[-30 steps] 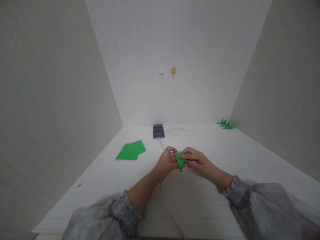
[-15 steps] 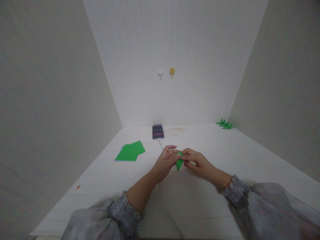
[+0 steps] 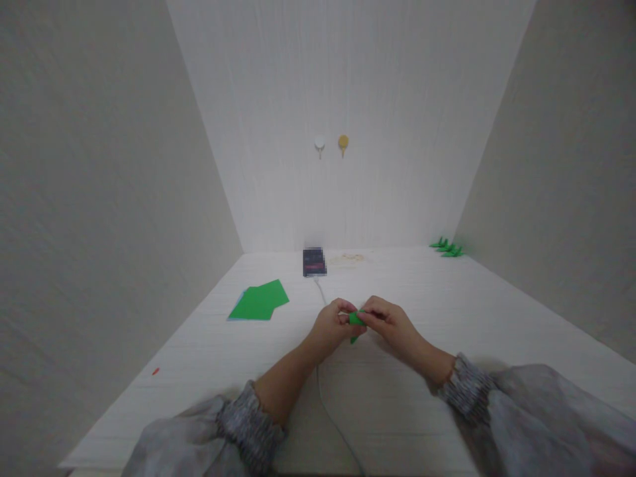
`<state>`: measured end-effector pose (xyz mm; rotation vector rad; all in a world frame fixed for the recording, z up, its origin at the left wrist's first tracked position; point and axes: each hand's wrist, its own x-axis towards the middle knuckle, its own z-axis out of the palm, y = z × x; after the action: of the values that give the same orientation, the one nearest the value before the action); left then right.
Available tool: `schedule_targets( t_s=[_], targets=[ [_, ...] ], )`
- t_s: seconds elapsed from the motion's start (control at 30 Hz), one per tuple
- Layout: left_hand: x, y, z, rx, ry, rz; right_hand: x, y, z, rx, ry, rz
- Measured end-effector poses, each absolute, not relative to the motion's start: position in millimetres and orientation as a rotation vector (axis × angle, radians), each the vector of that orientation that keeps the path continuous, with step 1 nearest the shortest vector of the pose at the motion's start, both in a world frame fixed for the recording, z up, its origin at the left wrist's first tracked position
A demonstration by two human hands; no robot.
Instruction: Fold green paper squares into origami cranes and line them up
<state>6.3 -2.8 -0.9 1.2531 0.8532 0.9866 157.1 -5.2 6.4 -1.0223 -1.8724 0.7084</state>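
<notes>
Between my two hands, above the middle of the white table, is a small piece of folded green paper (image 3: 355,318). My left hand (image 3: 334,329) pinches it from the left, with the thumb across its front and a pointed tip showing below. From the right, my right hand (image 3: 390,320) grips its upper edge between thumb and forefinger. Fingers cover much of the paper, so its full shape is hidden.
Flat green paper sheets (image 3: 258,301) lie at the left. Several folded green paper pieces (image 3: 447,248) stand in the far right corner. A phone (image 3: 314,262) with a white cable (image 3: 325,404) rests near the back wall. A small orange-red scrap (image 3: 156,371) lies front left.
My fingers have shifted on the green paper. My left thumb now crosses lower over it, and my right fingers have closed on its top edge. Less of the paper's point shows.
</notes>
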Motion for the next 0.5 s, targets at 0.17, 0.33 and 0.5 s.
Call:
schedule_targets(
  t_s=[0.17, 0.33, 0.5],
  targets=[
    [5.8, -1.7, 1.0, 1.256, 0.852, 0.941, 155.8, -3.4, 2.6, -1.087, -1.709, 0.955],
    [7.3, -1.5, 3.5, 1.224, 0.868, 0.913, 153.8, -4.7, 0.8, -1.122, -1.671, 0.925],
    [7.4, -2.2, 8.3, 1.213, 0.845, 0.939, 151.1, -6.6, 1.8, -1.165, -1.529, 0.895]
  ],
)
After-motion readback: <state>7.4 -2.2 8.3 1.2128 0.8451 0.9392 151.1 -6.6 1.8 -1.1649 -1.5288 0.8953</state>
